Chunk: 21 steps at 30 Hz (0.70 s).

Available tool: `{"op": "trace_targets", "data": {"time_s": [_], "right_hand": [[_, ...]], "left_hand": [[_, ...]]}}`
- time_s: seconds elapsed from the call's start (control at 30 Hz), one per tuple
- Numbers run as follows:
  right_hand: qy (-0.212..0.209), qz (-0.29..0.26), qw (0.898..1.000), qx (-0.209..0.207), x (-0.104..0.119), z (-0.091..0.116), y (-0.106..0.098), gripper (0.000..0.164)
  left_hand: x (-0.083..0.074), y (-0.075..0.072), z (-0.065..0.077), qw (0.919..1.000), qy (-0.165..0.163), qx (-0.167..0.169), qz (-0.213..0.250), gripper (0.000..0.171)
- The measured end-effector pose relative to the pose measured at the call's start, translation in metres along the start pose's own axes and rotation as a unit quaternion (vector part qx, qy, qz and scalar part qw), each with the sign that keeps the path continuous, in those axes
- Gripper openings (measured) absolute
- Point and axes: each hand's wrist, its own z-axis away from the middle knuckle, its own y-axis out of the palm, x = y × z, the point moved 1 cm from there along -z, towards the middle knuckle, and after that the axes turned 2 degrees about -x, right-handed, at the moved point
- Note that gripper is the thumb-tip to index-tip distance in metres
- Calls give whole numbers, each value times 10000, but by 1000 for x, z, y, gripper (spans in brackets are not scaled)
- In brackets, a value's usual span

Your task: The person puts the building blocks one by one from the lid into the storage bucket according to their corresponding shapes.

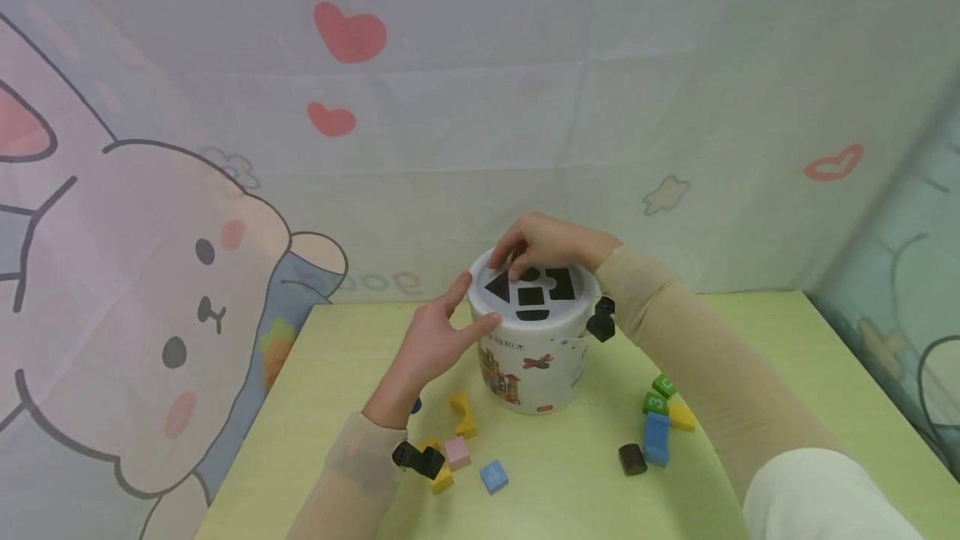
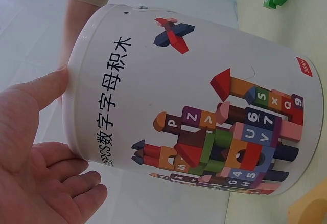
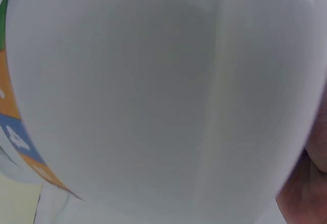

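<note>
A white bucket (image 1: 536,373) printed with building blocks stands upright on the table. Its white lid (image 1: 495,302) has dark shaped holes, including a triangle, a square and a circle. My left hand (image 1: 438,336) rests spread against the left side of the lid's rim, its thumb toward the front. In the left wrist view, that hand's thumb and fingertips (image 2: 82,183) touch the rim. Over the back of the lid, my right hand (image 1: 540,242) points its bent fingers down beside the triangle hole; I cannot tell whether they pinch something. The bucket's wall fills most of the right wrist view.
Left of the bucket's front lie yellow blocks (image 1: 463,415), a pink block (image 1: 457,452) and a light blue block (image 1: 494,476). To the right are green blocks (image 1: 656,403), a yellow block (image 1: 681,416), a blue block (image 1: 656,440) and a dark brown block (image 1: 632,459). A printed cloth (image 1: 465,148) hangs behind.
</note>
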Motion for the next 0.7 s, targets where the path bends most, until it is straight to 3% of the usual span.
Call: {"op": "trace_targets", "data": {"time_s": [0.7], "right_hand": [[136, -23, 9987, -494, -5, 13, -1, 28]], "left_hand": [[4, -4, 2, 10000, -11, 37, 21, 90]]}}
